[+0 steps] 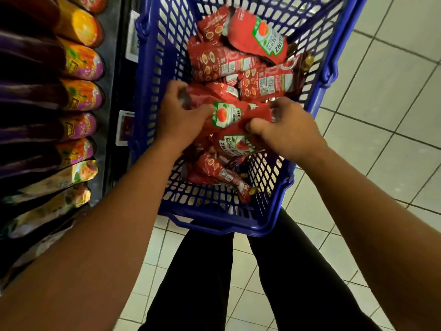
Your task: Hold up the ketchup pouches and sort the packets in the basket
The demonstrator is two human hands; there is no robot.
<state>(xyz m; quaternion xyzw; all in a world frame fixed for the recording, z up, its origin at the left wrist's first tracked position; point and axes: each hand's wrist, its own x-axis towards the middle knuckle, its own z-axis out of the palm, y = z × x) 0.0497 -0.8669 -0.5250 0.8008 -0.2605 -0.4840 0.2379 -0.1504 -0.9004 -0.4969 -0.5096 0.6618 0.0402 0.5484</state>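
A blue plastic basket (222, 223) stands in front of me, filled with several red ketchup pouches (222, 65). Both my hands reach into it. My left hand (177, 114) grips the left end of one red ketchup pouch (235, 114) with a green and white label. My right hand (285, 129) pinches the right end of the same pouch, thumb on top. The pouch lies across the pile, held between both hands. More pouches lie under and beyond it.
A shelf on the left carries a row of purple and orange pouches (81, 63) and yellow packs (71, 175), with price tags (125, 126) on its edge. White tiled floor (381, 115) spreads to the right. My legs in black trousers (238, 283) stand below the basket.
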